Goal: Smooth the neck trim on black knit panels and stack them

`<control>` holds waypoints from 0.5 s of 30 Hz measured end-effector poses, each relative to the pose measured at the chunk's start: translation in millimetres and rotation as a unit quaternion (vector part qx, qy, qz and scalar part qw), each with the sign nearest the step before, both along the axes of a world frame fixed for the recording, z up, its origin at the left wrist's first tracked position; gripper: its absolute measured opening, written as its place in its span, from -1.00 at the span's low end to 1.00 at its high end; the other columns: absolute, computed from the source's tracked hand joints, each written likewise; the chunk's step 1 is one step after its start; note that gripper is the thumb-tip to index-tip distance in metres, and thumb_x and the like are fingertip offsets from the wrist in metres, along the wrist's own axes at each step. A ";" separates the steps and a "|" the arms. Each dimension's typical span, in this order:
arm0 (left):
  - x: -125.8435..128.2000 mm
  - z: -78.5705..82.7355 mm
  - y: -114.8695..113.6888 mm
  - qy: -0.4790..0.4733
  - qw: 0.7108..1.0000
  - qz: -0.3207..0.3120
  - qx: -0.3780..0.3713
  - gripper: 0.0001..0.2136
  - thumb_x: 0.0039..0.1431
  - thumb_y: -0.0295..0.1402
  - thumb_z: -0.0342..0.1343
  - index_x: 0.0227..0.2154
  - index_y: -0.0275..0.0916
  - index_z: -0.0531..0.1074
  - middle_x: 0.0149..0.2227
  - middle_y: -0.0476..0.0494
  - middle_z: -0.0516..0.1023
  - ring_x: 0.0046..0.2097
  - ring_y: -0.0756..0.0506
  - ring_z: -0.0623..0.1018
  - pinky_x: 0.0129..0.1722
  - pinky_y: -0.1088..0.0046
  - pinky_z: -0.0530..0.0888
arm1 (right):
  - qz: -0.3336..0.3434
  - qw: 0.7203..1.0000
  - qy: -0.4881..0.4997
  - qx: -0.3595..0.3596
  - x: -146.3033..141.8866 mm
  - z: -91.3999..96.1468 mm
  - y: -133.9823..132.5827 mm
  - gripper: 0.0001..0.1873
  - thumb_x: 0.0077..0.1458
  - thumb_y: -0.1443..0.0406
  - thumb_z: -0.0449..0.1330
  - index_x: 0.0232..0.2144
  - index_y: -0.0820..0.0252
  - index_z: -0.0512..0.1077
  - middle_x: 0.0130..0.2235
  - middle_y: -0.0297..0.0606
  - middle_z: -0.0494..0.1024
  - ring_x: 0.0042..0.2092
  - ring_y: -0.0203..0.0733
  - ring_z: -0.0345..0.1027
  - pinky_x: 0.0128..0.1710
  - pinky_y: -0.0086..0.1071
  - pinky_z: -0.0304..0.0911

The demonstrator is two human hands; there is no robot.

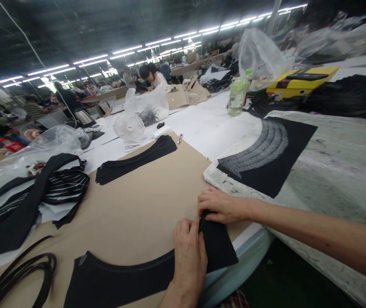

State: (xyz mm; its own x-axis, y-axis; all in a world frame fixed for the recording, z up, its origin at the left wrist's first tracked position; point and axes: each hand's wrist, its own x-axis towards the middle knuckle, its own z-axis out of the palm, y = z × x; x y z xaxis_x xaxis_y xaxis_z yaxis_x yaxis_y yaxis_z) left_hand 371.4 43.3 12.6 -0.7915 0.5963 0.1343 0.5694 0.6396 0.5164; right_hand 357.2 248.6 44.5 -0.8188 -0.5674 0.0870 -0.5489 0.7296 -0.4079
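Note:
A curved black fabric piece (122,278) lies on tan paper (138,205) at the table's near edge. My left hand (189,252) rests on its right end, fingers curled and pinching the cloth's upper corner. My right hand (223,205) presses down on the same corner from the right, fingers closed together against the fabric. The two hands touch at the fingertips.
A second stack of curved black pieces (134,160) lies farther back on the paper. Striped black garments (57,184) and black strips (25,273) lie left. A black sheet with chalk arcs (266,154), small fan (129,126), bottle (237,96) and plastic bags stand beyond. People work in the background.

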 end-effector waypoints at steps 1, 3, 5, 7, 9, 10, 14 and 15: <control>-0.4 1.0 0.4 -0.006 1.000 0.001 -0.001 -0.63 0.16 -0.61 -0.05 -0.01 -0.18 0.38 -0.24 -0.13 0.39 -0.17 -0.13 0.38 -0.11 0.25 0.37 | 0.000 1.000 -0.006 -0.003 -1.8 -1.0 0.2 -0.88 0.04 0.37 0.22 -0.30 0.14 0.45 -0.27 -0.32 0.45 -0.17 -0.20 0.28 -0.15 -0.30 0.03; -0.5 2.0 0.8 -0.008 1.000 0.000 -0.006 -0.64 0.15 -0.61 -0.04 -0.04 -0.18 0.41 -0.24 -0.13 0.39 -0.17 -0.13 0.38 -0.12 0.26 0.38 | 0.000 1.000 -0.013 -0.008 -4.3 -3.0 0.9 -0.89 0.02 0.38 0.23 -0.32 0.13 0.45 -0.28 -0.34 0.46 -0.17 -0.21 0.28 -0.16 -0.30 0.03; 0.4 1.7 0.3 0.002 1.000 -0.002 -0.014 -0.66 0.16 -0.61 -0.06 -0.07 -0.18 0.42 -0.25 -0.12 0.39 -0.18 -0.12 0.38 -0.13 0.27 0.37 | 0.000 1.000 -0.016 -0.011 -5.1 -3.8 1.5 -0.90 0.02 0.38 0.24 -0.34 0.13 0.46 -0.28 -0.35 0.46 -0.17 -0.21 0.29 -0.16 -0.31 0.02; 2.5 0.3 -0.6 0.019 1.000 -0.008 -0.023 -0.66 0.18 -0.61 -0.08 -0.07 -0.19 0.42 -0.24 -0.12 0.40 -0.18 -0.12 0.38 -0.12 0.27 0.36 | 0.002 1.000 -0.012 -0.013 -3.9 -3.4 1.9 -0.91 0.04 0.38 0.24 -0.33 0.13 0.46 -0.27 -0.36 0.47 -0.17 -0.23 0.29 -0.16 -0.31 0.01; 5.0 -1.6 -1.8 0.041 0.998 -0.019 -0.036 -0.64 0.20 -0.61 -0.11 -0.03 -0.20 0.40 -0.22 -0.13 0.41 -0.17 -0.13 0.37 -0.11 0.26 0.35 | 0.009 1.000 -0.002 -0.014 -1.2 -2.4 2.5 -0.92 0.08 0.37 0.22 -0.32 0.13 0.46 -0.26 -0.36 0.49 -0.17 -0.24 0.29 -0.16 -0.31 0.00; 6.1 -2.5 -2.3 0.052 0.997 -0.026 -0.045 -0.63 0.21 -0.61 -0.13 0.00 -0.22 0.39 -0.21 -0.14 0.41 -0.16 -0.13 0.37 -0.10 0.26 0.34 | 0.013 1.000 0.005 -0.015 0.4 -2.0 2.9 -0.93 0.10 0.36 0.20 -0.31 0.13 0.45 -0.26 -0.35 0.49 -0.17 -0.24 0.29 -0.16 -0.30 0.00; 8.8 -6.2 -3.5 0.092 0.990 -0.060 -0.083 -0.61 0.22 -0.61 -0.15 0.07 -0.33 0.32 -0.19 -0.18 0.43 -0.16 -0.15 0.36 -0.10 0.24 0.33 | 0.025 0.999 0.035 -0.013 6.4 -3.5 5.1 -0.89 0.17 0.37 0.11 -0.30 0.14 0.44 -0.26 -0.32 0.51 -0.18 -0.24 0.28 -0.13 -0.27 -0.03; 9.0 -7.2 -3.5 0.098 0.989 -0.066 -0.088 -0.61 0.22 -0.61 -0.15 0.09 -0.35 0.31 -0.19 -0.19 0.43 -0.16 -0.15 0.35 -0.10 0.23 0.33 | 0.027 0.999 0.042 -0.012 7.4 -4.5 5.7 -0.88 0.18 0.38 0.09 -0.30 0.15 0.44 -0.26 -0.31 0.51 -0.18 -0.23 0.28 -0.12 -0.27 -0.03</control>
State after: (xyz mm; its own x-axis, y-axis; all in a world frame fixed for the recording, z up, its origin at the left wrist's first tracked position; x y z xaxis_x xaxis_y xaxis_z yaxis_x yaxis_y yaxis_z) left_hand 380.4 39.8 5.5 -0.6748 0.7202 0.1613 0.7316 0.6238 0.2752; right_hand 364.6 254.3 40.0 -0.7761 -0.6078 0.1680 -0.6204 0.6883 -0.3759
